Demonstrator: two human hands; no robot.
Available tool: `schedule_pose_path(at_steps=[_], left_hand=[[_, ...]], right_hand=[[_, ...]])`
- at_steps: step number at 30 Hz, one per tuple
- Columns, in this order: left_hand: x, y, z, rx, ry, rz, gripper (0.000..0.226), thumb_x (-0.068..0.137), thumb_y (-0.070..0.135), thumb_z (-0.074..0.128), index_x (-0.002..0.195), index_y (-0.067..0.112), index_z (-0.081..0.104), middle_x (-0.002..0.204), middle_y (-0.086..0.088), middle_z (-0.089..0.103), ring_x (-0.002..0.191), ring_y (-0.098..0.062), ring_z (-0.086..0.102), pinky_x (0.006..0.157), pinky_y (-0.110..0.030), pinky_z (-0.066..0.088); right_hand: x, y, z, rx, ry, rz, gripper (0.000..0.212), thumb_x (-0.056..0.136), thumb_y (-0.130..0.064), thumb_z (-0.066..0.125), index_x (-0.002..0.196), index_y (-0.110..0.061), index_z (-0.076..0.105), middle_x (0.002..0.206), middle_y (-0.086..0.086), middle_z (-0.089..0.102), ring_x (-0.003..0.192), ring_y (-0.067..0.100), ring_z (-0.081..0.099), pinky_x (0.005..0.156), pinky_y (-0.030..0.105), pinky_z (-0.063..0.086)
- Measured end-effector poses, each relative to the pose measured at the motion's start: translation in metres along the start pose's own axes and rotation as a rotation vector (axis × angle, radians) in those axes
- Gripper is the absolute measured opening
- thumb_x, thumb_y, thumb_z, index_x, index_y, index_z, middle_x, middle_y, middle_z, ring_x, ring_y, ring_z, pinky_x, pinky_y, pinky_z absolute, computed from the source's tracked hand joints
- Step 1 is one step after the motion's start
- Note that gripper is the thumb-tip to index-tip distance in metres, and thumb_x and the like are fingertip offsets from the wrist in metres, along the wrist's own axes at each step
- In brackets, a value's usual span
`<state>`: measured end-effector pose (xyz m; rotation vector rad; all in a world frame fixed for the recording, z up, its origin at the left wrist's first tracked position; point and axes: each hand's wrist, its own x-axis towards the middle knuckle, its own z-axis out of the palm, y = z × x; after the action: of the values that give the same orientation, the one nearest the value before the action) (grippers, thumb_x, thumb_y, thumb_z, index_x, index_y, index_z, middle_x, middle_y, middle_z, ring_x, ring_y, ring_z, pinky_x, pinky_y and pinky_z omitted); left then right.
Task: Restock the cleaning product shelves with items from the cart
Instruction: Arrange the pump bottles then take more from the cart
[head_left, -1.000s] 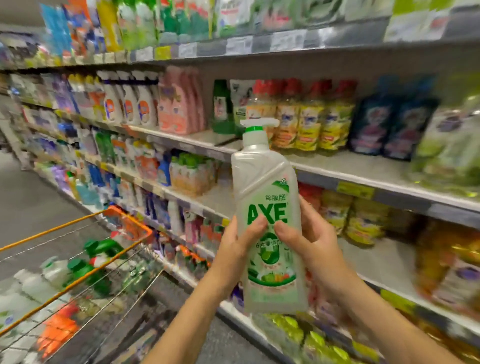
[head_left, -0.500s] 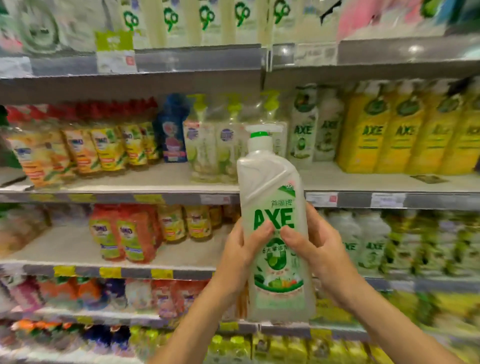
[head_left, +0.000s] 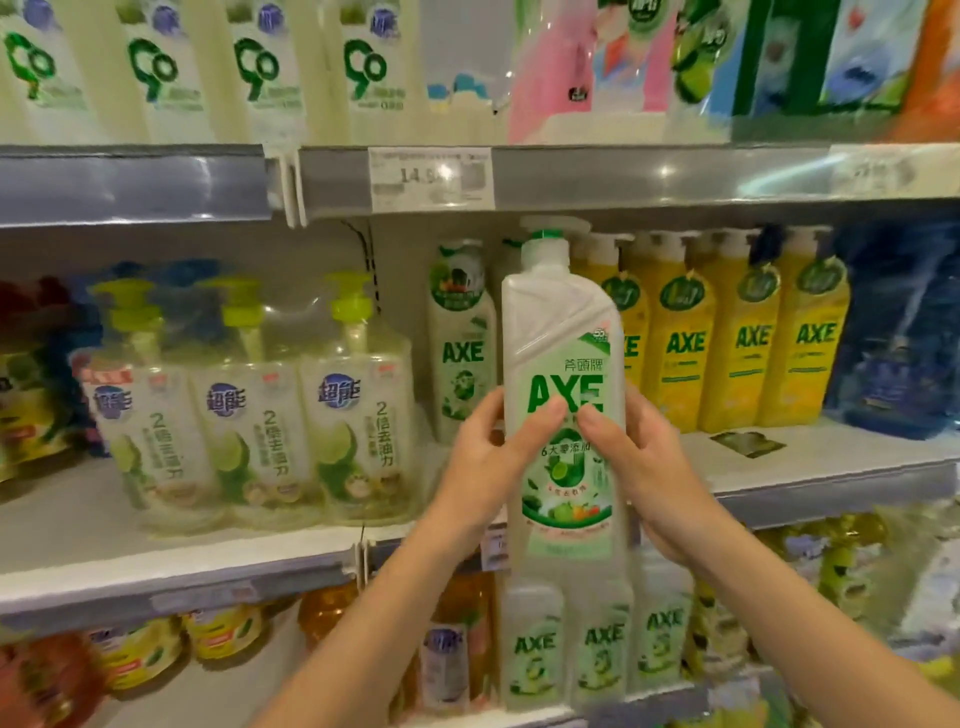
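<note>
Price tag (head_left: 430, 178), above the held bottle (head_left: 563, 364): print blurred, unreadable. Blue pack (head_left: 893, 332), far right of the held bottle: label smeared. Top-row bottles (head_left: 260, 67), above the held bottle: caps cut off by upper edge.

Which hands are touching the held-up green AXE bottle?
Touching, both: the head view shows the left hand and right hand gripping the AXE bottle, thumbs on its label.
</note>
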<state>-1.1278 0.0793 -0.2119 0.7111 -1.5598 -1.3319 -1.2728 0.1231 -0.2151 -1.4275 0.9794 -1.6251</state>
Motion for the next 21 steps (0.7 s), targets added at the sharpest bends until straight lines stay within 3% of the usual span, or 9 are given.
schedule_pose_path(at_steps=[3, 6, 8, 10, 12, 15, 18, 21], left_hand=[[0.029, -0.006, 0.0, 0.045, 0.019, -0.007, 0.055, 0.069, 0.05, 0.074, 0.116, 0.027, 0.059, 0.107, 0.004, 0.072, 0.091, -0.008, 0.071, 0.07, -0.021, 0.056], [0.063, -0.021, -0.002, 0.159, 0.039, -0.028, 0.064, 0.071, 0.057, 0.075, 0.126, 0.034, 0.051, 0.117, 0.008, 0.066, 0.099, -0.007, 0.067, 0.075, -0.019, 0.056], [0.075, -0.031, -0.002, 0.139, 0.035, -0.037, 0.068, 0.064, 0.055, 0.079, 0.123, 0.035, 0.051, 0.118, 0.006, 0.065, 0.104, -0.01, 0.066, 0.081, -0.023, 0.056], [0.082, -0.039, 0.001, 0.109, 0.063, -0.017, 0.072, 0.058, 0.052, 0.084, 0.121, 0.032, 0.055, 0.115, 0.004, 0.069, 0.105, -0.013, 0.066, 0.086, -0.031, 0.056], [0.083, -0.045, 0.002, 0.097, 0.085, 0.006, 0.08, 0.054, 0.051, 0.079, 0.126, 0.027, 0.054, 0.115, 0.003, 0.069, 0.107, -0.014, 0.066, 0.088, -0.035, 0.056], [0.08, -0.048, 0.0, 0.136, 0.075, 0.042, 0.074, 0.056, 0.048, 0.078, 0.124, 0.027, 0.055, 0.112, 0.009, 0.069, 0.104, -0.006, 0.066, 0.079, -0.021, 0.054], [0.078, -0.048, 0.001, 0.199, 0.081, 0.038, 0.075, 0.059, 0.044, 0.086, 0.124, 0.033, 0.052, 0.118, 0.012, 0.065, 0.11, -0.006, 0.063, 0.078, -0.014, 0.052], [0.066, -0.045, -0.002, 0.374, 0.029, -0.037, 0.08, 0.075, 0.042, 0.073, 0.143, 0.04, 0.03, 0.135, 0.023, 0.046, 0.12, 0.004, 0.048, 0.082, 0.0, 0.042]], right_hand=[[0.028, 0.009, -0.014, -0.032, -0.02, -0.016, 0.049, 0.084, -0.022, 0.069, 0.128, -0.018, 0.049, 0.107, -0.008, 0.073, 0.098, 0.013, 0.07, 0.071, 0.023, 0.056], [0.058, 0.027, -0.03, -0.134, -0.036, -0.049, 0.067, 0.077, -0.032, 0.073, 0.135, -0.019, 0.042, 0.113, -0.009, 0.07, 0.102, 0.011, 0.068, 0.075, 0.021, 0.055], [0.066, 0.034, -0.037, -0.158, -0.063, -0.038, 0.08, 0.079, -0.035, 0.075, 0.145, -0.02, 0.033, 0.12, -0.004, 0.067, 0.108, 0.013, 0.066, 0.079, 0.022, 0.055], [0.071, 0.039, -0.043, -0.143, -0.09, -0.032, 0.078, 0.084, -0.03, 0.069, 0.148, -0.021, 0.027, 0.125, -0.002, 0.063, 0.109, 0.012, 0.065, 0.08, 0.022, 0.055], [0.073, 0.043, -0.047, -0.182, -0.117, -0.016, 0.09, 0.078, -0.047, 0.071, 0.15, -0.022, 0.023, 0.133, -0.001, 0.057, 0.115, 0.011, 0.061, 0.084, 0.023, 0.054], [0.07, 0.048, -0.048, -0.242, -0.154, 0.005, 0.103, 0.071, -0.063, 0.071, 0.152, -0.026, 0.018, 0.142, -0.007, 0.049, 0.126, 0.008, 0.052, 0.094, 0.023, 0.05], [0.067, 0.051, -0.051, -0.246, -0.181, -0.007, 0.089, 0.082, -0.048, 0.066, 0.152, -0.025, 0.017, 0.138, -0.016, 0.051, 0.125, 0.002, 0.051, 0.093, 0.016, 0.048], [0.061, 0.048, -0.051, -0.275, -0.194, -0.023, 0.08, 0.087, -0.024, 0.061, 0.152, -0.03, 0.015, 0.145, -0.019, 0.042, 0.13, -0.002, 0.044, 0.103, 0.024, 0.045]])
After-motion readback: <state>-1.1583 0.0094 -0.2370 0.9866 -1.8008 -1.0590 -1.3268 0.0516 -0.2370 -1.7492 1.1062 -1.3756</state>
